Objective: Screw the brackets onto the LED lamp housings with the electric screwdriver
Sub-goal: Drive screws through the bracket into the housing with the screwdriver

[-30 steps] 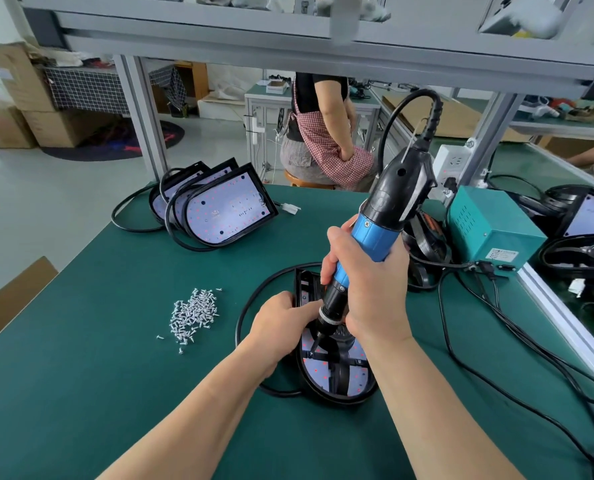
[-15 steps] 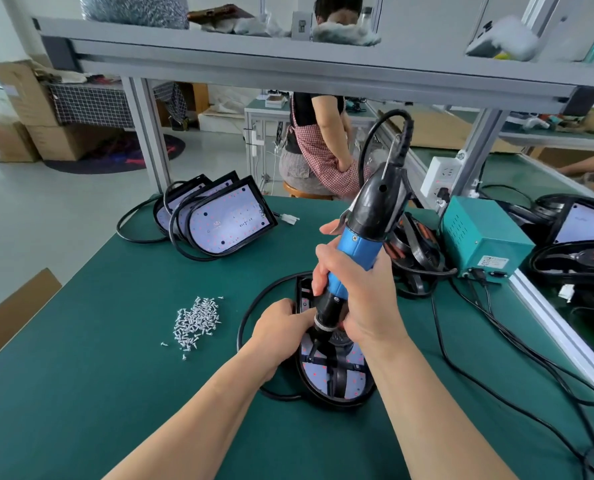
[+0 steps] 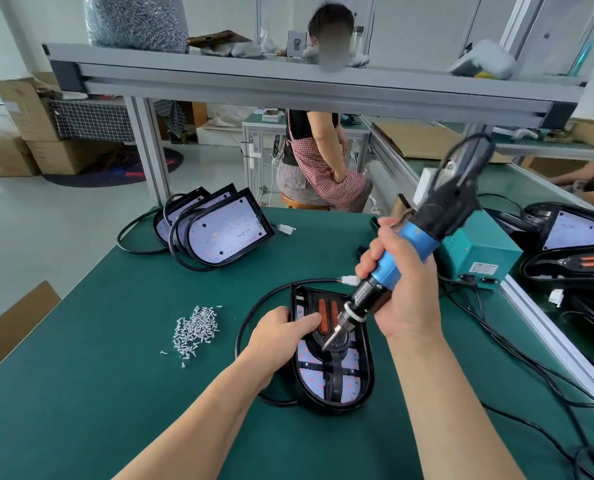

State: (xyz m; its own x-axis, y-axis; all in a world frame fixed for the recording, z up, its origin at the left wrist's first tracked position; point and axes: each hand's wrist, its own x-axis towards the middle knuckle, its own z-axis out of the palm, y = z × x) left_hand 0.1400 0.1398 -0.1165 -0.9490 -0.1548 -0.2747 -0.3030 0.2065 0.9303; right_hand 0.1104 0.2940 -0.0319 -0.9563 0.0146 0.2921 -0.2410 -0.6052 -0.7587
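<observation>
On the green tabletop (image 3: 98,393), near centre, an LED lamp housing (image 3: 349,372) lies face up with a black bracket (image 3: 336,375) across it. The right grip (image 3: 409,299) is clenched round the tilted electric screwdriver (image 3: 416,240), whose bit slants down-left to the bracket. The left grip (image 3: 278,337) lies over the housing's left rim with the thumb stretched out; the other fingers are hidden, so I cannot tell its hold. On the far shelf (image 3: 288,81), a clear bag (image 3: 136,19) bulges with screws. A pile of loose screws (image 3: 195,330) lies left of the housing.

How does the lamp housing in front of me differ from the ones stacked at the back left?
The lamp housing under the left hand lies flat; the stacked housings lean tilted against each other. It carries a black bracket; the stacked housings show bare boards. Both have black rims around white LED boards.
</observation>
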